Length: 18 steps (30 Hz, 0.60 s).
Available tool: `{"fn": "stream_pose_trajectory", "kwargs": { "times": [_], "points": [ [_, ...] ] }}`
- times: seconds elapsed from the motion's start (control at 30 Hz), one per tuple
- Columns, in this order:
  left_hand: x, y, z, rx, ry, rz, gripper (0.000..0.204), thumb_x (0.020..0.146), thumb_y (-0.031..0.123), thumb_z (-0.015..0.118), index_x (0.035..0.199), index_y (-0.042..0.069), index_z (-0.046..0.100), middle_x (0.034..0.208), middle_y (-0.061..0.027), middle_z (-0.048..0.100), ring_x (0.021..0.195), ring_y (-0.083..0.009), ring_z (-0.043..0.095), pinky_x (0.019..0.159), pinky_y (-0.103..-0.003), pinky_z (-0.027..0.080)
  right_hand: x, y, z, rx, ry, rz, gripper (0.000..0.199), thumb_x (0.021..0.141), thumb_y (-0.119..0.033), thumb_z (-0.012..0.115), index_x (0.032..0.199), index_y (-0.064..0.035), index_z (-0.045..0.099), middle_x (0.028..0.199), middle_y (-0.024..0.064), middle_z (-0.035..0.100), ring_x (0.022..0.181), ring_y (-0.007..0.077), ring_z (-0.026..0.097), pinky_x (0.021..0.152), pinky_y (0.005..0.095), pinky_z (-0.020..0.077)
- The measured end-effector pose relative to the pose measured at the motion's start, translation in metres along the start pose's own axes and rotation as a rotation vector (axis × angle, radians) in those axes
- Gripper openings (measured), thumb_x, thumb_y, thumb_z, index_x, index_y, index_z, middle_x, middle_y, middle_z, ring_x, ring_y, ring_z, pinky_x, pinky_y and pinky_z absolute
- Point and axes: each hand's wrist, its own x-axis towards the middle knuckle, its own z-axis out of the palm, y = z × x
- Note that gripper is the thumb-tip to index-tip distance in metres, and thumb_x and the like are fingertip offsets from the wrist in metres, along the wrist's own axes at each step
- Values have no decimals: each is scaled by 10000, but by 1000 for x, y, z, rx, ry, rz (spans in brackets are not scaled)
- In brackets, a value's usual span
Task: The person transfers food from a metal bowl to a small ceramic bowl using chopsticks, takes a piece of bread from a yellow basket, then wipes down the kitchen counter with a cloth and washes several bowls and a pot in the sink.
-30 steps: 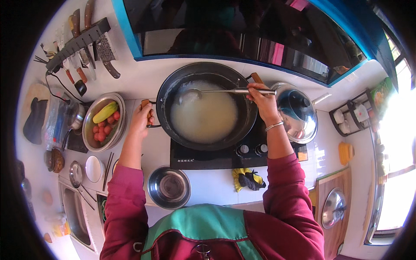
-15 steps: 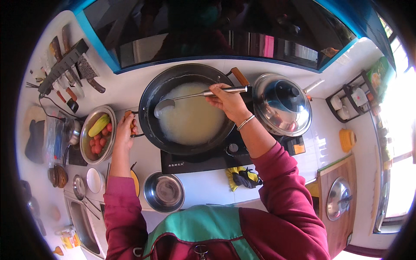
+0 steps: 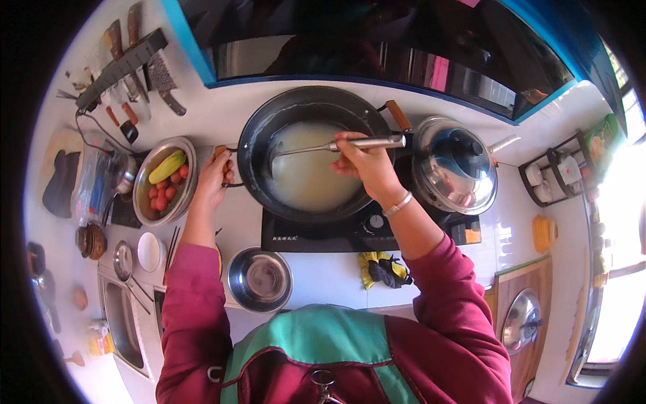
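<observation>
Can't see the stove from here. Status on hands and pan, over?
Left hand gripping the side handle of the black pan. Right hand holding metal ladle in pale liquid. Lidded pot close right, not obstructing.

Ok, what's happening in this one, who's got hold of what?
A person stands at a stove. Their right hand holds a metal ladle dipped into pale liquid in a dark wok. Their left hand grips the wok's side handle. A lidded steel pot sits to the right, a bowl of vegetables to the left.
</observation>
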Motion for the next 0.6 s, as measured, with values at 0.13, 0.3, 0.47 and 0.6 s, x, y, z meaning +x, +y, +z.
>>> {"fn": "stream_pose_trajectory", "kwargs": {
  "times": [0.13, 0.3, 0.47, 0.6],
  "points": [
    [3, -2, 4, 29, 22, 11, 152, 860, 240, 593, 901, 115, 517, 683, 6, 478, 506, -90, 429, 445, -225, 343, -46, 13, 21, 297, -136, 87, 368, 921, -228, 480, 1233, -37, 439, 1036, 196, 593, 801, 281, 655, 672, 292, 547],
    [11, -9, 3, 30, -28, 66, 157, 867, 214, 566, 857, 70, 502, 662, -11, 474, 507, -108, 445, 453, -253, 374, -69, 15, 14, 446, -176, 411, 368, 926, -155, 414, 1273, -38, 381, 1062, 234, 573, 783, 287, 658, 664, 335, 569],
    [8, -9, 0, 9, -43, 59, 157, 868, 209, 545, 840, 63, 494, 667, -21, 485, 511, -109, 455, 454, -259, 384, -92, 5, 32, -87, -228, 328, 448, 879, -4, 425, 1316, -17, 326, 1001, 190, 585, 637, 125, 593, 568, 226, 512],
    [6, -4, 1, 20, -19, 20, 146, 873, 204, 550, 848, 73, 491, 688, -10, 478, 546, -95, 438, 480, -230, 372, -130, 7, 45, 11, -110, 277, 474, 848, 25, 366, 1319, 3, 316, 1012, 193, 554, 580, 135, 544, 516, 217, 456]
  ]
}}
